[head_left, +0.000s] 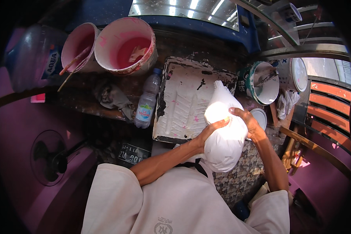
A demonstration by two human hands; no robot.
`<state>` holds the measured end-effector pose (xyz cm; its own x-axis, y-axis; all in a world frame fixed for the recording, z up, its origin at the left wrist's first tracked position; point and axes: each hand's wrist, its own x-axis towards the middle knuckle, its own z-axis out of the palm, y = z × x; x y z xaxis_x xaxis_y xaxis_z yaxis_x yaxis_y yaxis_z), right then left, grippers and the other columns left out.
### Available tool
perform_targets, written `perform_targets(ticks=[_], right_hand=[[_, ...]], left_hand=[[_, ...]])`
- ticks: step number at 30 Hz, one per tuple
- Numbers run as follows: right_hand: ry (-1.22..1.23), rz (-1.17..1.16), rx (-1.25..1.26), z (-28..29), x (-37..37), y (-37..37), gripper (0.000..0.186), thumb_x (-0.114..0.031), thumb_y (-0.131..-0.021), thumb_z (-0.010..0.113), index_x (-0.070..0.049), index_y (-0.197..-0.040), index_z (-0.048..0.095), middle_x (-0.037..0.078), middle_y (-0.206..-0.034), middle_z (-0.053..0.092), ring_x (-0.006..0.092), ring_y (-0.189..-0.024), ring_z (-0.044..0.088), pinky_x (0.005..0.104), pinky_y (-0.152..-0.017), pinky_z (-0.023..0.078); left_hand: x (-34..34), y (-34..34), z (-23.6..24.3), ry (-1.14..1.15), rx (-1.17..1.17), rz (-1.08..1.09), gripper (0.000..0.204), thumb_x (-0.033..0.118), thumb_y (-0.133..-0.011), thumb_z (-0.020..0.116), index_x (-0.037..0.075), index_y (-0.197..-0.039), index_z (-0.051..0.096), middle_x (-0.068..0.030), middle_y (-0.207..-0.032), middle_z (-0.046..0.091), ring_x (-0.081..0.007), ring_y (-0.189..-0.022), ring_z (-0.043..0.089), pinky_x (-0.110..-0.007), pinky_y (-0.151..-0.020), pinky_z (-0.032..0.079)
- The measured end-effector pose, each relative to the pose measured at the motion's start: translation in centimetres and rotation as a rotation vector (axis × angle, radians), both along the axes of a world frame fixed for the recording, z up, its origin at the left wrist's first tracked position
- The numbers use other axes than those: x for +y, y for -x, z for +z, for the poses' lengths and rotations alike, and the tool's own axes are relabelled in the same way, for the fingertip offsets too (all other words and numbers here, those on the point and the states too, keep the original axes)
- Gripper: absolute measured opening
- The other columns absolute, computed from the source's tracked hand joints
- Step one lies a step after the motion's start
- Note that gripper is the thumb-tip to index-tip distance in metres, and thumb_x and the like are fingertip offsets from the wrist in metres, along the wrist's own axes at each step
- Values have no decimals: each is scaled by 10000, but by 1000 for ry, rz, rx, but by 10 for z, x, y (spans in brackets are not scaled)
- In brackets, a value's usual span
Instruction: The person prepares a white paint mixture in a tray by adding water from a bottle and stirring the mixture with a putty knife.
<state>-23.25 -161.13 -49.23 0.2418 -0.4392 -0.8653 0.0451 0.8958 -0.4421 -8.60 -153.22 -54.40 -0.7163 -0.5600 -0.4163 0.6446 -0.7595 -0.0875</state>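
Observation:
A full white plastic bag (pixel 224 148), rounded below and gathered to a narrow neck at its far end, is between my two hands in front of my chest. My left hand (pixel 211 132) presses against its left side, thumb on the front. On the right side my right hand (pixel 246 121) grips it, thumb near the top. The other fingers are partly hidden behind the bag. Beyond and to the left lies a paint tray (pixel 183 99) with a dark, chipped rim and a ridged, white-coated bed with pink flecks. The bag's neck overlaps the tray's right part.
Left of the tray lies a plastic water bottle (pixel 147 101). Farther left are a bucket of pink paint (pixel 124 46), a smaller bucket with sticks (pixel 80 46) and a large clear jug (pixel 31 58). An open pail (pixel 266 84) and a round lid (pixel 259 117) lie right; a fan (pixel 48 158) stands left.

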Motion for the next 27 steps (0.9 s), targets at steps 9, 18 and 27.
perform_targets(ticks=[9, 18, 27], right_hand=[[-17, -22, 74, -16, 0, 0, 437, -151, -749, 686, 111, -1060, 528, 168, -931, 614, 227, -763, 646, 324, -663, 567], [34, 51, 86, -9, 0, -10, 428, -217, -781, 635, 83, -1072, 544, 154, -924, 627, 216, -780, 648, 315, -680, 559], [84, 109, 143, -5, -8, -18, 352, -196, -781, 637, 84, -991, 596, 133, -887, 645, 181, -744, 647, 286, -645, 540]], left_hand=[[1, 0, -1, -66, 59, 63, 417, 305, -881, 569, 27, -1181, 486, -118, -1016, 614, -193, -848, 637, -323, -761, 528], [2, -5, 4, -117, 123, 101, 350, 285, -910, 515, 29, -1148, 501, -105, -1009, 612, -181, -865, 626, -324, -774, 522], [0, -10, 10, -114, 147, 144, 378, 301, -898, 533, 39, -1166, 486, -114, -1035, 599, -198, -895, 618, -344, -803, 510]])
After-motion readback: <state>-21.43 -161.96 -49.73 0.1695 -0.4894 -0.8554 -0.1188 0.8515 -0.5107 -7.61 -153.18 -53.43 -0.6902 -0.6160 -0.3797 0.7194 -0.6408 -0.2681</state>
